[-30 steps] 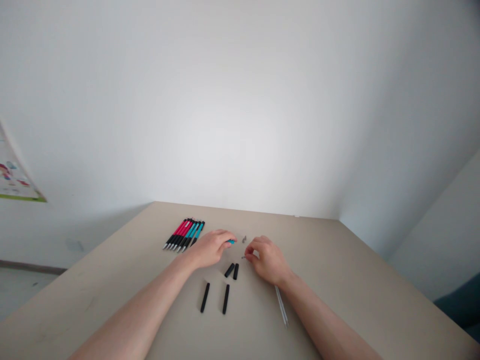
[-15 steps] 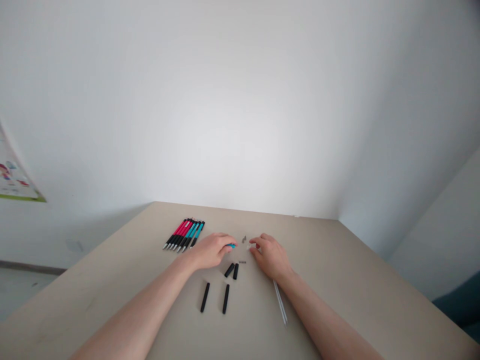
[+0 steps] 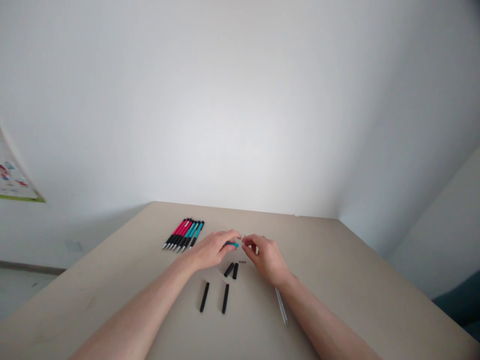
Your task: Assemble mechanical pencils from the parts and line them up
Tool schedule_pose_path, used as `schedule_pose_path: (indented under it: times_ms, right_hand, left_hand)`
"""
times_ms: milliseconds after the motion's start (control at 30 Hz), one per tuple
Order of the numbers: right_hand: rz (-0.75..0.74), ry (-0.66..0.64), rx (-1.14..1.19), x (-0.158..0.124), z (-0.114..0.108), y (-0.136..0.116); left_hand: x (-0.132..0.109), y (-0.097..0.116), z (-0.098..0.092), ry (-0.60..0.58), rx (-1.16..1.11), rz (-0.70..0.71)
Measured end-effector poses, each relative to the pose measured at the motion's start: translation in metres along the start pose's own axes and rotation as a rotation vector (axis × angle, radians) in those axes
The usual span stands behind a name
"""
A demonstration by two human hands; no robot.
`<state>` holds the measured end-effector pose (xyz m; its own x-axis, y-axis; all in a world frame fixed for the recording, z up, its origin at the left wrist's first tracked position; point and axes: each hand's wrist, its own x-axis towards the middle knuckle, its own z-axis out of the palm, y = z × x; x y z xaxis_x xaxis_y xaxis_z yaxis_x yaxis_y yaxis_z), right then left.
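Note:
My left hand [image 3: 213, 250] is closed around a blue pen barrel [image 3: 233, 244], whose end points right from between thumb and fingers. Just to its right, my right hand [image 3: 264, 254] pinches thumb and fingertips together; what sits in the pinch is too small to make out. The two hands are a short gap apart. Below them lie two short black sleeves [image 3: 232, 270] and a small metal spring [image 3: 242, 262]. Two longer black tubes [image 3: 225, 299] rest nearer to me. Thin whitish refills [image 3: 281, 308] lie partly hidden under my right wrist.
Several pens [image 3: 183, 234] with red or blue barrels and black grips lie in a row at the back left of the beige table [image 3: 311, 250]. A white wall [image 3: 240, 125] rises behind the table. A poster [image 3: 17, 177] hangs at the far left.
My right hand has moved left, close to my left hand, with its fingertips now pinched together. My left fingers have lifted a little, showing more of the blue barrel.

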<state>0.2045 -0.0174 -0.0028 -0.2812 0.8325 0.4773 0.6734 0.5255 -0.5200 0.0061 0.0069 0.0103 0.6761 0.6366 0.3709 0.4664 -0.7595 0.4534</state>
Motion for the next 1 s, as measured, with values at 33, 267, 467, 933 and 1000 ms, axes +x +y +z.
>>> schedule_pose_path:
  times_ms: [33, 267, 467, 933, 1000]
  right_hand:
    - [-0.002, 0.013, 0.011, 0.0, 0.001, 0.001]
    - [-0.125, 0.036, 0.014, 0.0, -0.001, 0.002]
    - [-0.11, 0.053, 0.056, 0.0, -0.001, -0.001]
    - [0.261, -0.127, -0.368, -0.002, -0.03, 0.012]
    - [0.307, -0.232, -0.45, -0.006, -0.035, 0.015]
  left_hand:
    - [0.0, 0.001, 0.0, -0.003, -0.008, 0.0]
    - [0.001, 0.003, 0.001, -0.016, -0.071, -0.013]
    - [0.001, 0.004, 0.002, -0.048, -0.118, -0.04]
    - [-0.002, -0.001, -0.001, 0.163, -0.015, 0.074]
    - [-0.002, -0.003, 0.0, 0.262, -0.011, 0.08]
